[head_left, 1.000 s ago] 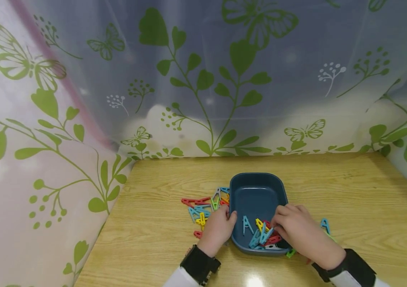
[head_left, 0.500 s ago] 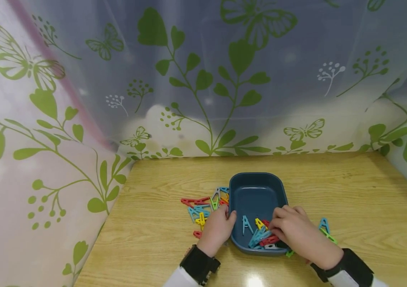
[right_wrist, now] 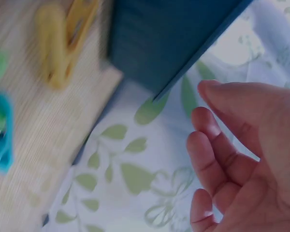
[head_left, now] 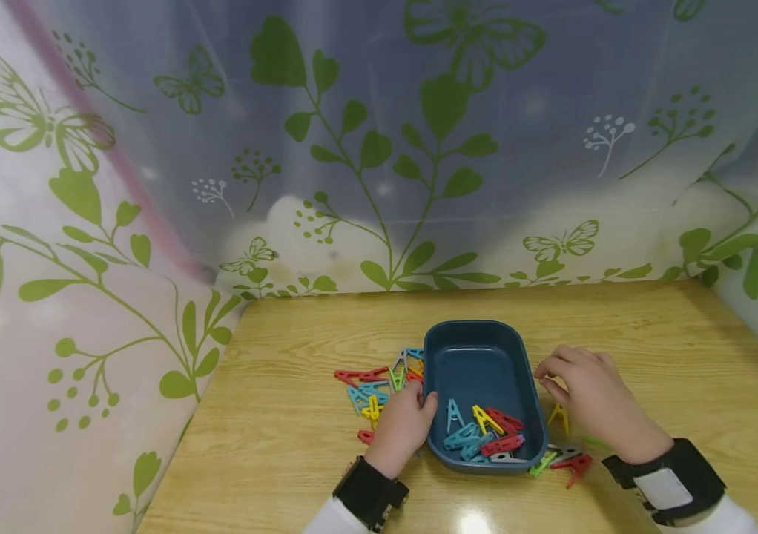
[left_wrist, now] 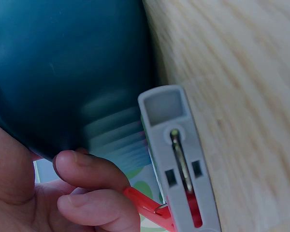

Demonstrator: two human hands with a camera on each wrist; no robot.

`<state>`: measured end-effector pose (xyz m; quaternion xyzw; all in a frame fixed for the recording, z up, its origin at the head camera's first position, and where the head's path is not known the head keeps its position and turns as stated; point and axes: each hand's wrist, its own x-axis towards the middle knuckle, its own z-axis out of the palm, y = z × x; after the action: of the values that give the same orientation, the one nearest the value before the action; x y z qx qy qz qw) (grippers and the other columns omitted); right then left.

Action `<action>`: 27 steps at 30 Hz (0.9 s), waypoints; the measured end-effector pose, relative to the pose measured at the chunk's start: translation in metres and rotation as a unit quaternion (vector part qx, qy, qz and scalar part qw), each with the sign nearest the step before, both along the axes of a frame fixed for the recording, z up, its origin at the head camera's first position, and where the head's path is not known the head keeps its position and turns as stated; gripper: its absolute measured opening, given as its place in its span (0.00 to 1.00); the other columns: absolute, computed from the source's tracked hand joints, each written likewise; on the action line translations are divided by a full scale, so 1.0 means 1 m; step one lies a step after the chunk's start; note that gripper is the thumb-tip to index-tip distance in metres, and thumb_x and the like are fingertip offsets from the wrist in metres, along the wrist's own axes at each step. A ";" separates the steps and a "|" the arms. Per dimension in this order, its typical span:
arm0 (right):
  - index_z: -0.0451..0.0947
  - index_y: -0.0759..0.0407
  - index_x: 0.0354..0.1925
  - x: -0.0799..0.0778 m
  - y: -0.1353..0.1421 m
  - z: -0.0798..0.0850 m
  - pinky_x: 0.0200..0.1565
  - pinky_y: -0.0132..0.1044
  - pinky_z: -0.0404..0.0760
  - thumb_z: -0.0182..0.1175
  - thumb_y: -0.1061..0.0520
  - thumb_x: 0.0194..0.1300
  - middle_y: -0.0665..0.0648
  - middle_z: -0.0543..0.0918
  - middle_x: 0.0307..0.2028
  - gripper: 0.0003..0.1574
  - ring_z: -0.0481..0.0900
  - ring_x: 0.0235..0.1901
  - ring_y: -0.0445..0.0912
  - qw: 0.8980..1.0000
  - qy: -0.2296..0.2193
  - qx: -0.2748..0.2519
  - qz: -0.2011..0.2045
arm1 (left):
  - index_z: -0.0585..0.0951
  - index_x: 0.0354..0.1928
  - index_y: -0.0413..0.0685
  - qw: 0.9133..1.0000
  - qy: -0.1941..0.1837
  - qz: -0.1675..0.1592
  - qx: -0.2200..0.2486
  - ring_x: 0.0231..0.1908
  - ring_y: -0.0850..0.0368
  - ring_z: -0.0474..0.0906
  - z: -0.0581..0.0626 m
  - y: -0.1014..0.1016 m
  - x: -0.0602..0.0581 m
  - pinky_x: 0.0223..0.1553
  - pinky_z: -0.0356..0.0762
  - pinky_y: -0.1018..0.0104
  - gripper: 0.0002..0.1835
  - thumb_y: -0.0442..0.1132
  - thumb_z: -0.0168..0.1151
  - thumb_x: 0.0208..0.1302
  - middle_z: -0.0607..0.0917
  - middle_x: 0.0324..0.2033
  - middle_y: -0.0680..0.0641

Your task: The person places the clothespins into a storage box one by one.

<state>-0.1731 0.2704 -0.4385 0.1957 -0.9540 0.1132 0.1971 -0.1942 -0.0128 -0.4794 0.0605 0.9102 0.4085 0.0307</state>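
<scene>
A dark blue plastic basin (head_left: 479, 371) sits on the table, with several clothespins in its near end, among them a yellow clothespin (head_left: 484, 420) and a red one (head_left: 502, 445). My left hand (head_left: 402, 426) grips the basin's left rim, thumb over the edge and fingers outside. In the left wrist view those fingers (left_wrist: 94, 169) lie against the outer wall, close to a grey clothespin (left_wrist: 181, 154) and a red one. Just off the right rim hovers my right hand (head_left: 592, 400), fingers loosely bent and holding nothing. Beneath it lies another yellow clothespin (head_left: 558, 419).
Left of the basin spreads a loose pile of clothespins, including a light blue one (head_left: 355, 399). At its lower right lie a green clothespin (head_left: 542, 463), a red clothespin (head_left: 574, 467) and a grey one. A patterned curtain (head_left: 352, 148) hangs behind the wooden table (head_left: 305, 334).
My right hand has left the clothespins inside the basin and moved out past the right rim. A clothespin it had in its fingers is released. The left hand keeps its hold.
</scene>
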 end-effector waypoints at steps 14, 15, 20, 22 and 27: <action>0.86 0.46 0.31 -0.013 0.032 -0.017 0.42 0.63 0.70 0.77 0.60 0.55 0.44 0.82 0.31 0.10 0.82 0.35 0.49 0.991 -0.128 0.028 -0.025 | 0.70 0.27 0.48 1.000 -0.004 0.002 0.010 0.16 0.59 0.64 0.002 0.000 0.002 0.19 0.58 0.69 0.17 0.45 0.59 0.76 0.65 0.17 0.53; 0.86 0.45 0.30 -0.013 0.031 -0.018 0.41 0.62 0.70 0.77 0.59 0.55 0.43 0.81 0.30 0.10 0.81 0.34 0.47 0.991 -0.129 0.031 -0.018 | 0.70 0.27 0.48 1.000 -0.003 0.002 0.010 0.16 0.59 0.64 0.003 -0.001 0.002 0.19 0.58 0.69 0.17 0.45 0.59 0.76 0.65 0.17 0.53; 0.85 0.38 0.28 -0.011 0.024 -0.019 0.37 0.52 0.73 0.80 0.57 0.52 0.39 0.79 0.29 0.14 0.78 0.30 0.39 0.988 -0.144 0.045 0.032 | 0.70 0.27 0.48 1.000 -0.003 0.001 0.011 0.16 0.59 0.64 0.002 -0.001 0.002 0.19 0.57 0.69 0.17 0.45 0.59 0.76 0.64 0.17 0.53; 0.85 0.37 0.27 -0.010 0.021 -0.018 0.36 0.47 0.72 0.80 0.57 0.51 0.38 0.78 0.28 0.15 0.77 0.29 0.36 0.985 -0.156 0.045 0.054 | 0.70 0.27 0.48 1.000 -0.001 0.001 0.012 0.16 0.59 0.64 0.002 -0.001 0.002 0.19 0.57 0.69 0.17 0.45 0.59 0.76 0.64 0.17 0.53; 0.83 0.37 0.26 -0.008 0.016 -0.020 0.34 0.41 0.69 0.82 0.57 0.48 0.38 0.75 0.27 0.18 0.73 0.28 0.33 0.981 -0.167 0.054 0.085 | 0.70 0.27 0.48 1.000 0.001 0.000 0.011 0.16 0.59 0.65 0.002 -0.001 0.002 0.19 0.58 0.69 0.17 0.44 0.59 0.76 0.65 0.17 0.53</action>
<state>-0.1815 0.2867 -0.4583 0.2646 -0.9581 0.1091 0.0139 -0.1919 -0.0140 -0.4778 0.0610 0.9058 0.4183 0.0290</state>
